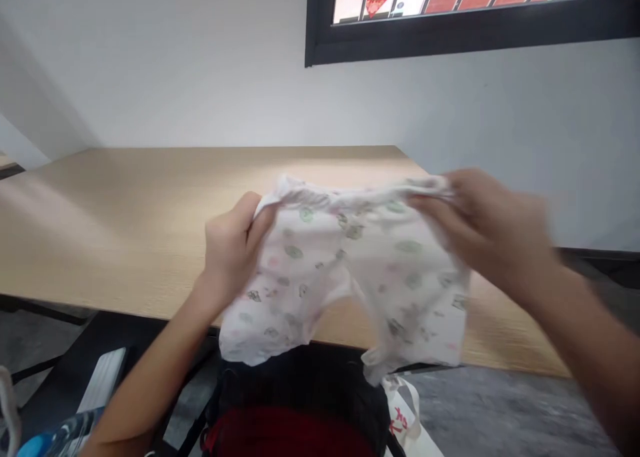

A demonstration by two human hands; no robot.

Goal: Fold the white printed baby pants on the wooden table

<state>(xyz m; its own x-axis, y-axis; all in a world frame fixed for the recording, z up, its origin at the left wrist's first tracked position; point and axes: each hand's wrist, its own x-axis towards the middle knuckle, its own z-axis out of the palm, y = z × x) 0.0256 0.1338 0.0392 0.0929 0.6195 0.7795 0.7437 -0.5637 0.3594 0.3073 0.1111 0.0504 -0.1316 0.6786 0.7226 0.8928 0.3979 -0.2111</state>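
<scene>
A pair of small white shorts [345,257] with a green, pink and grey print hangs stretched between my hands, in front of the wooden table. My left hand [233,237] pinches one end of the gathered waistband, thumb along the top. At the opposite end of the waistband, my right hand [493,227] is closed on the cloth, smeared by motion. Both legs of the shorts dangle down past the table's front edge, and the right leg's hem is partly folded.
The light wooden table [125,223] reaches to a white wall with a dark-framed window [450,37]. Below the table edge are a dark red and black bag [295,417], a white bag with red writing [405,410], and a bottle with a blue cap [37,443].
</scene>
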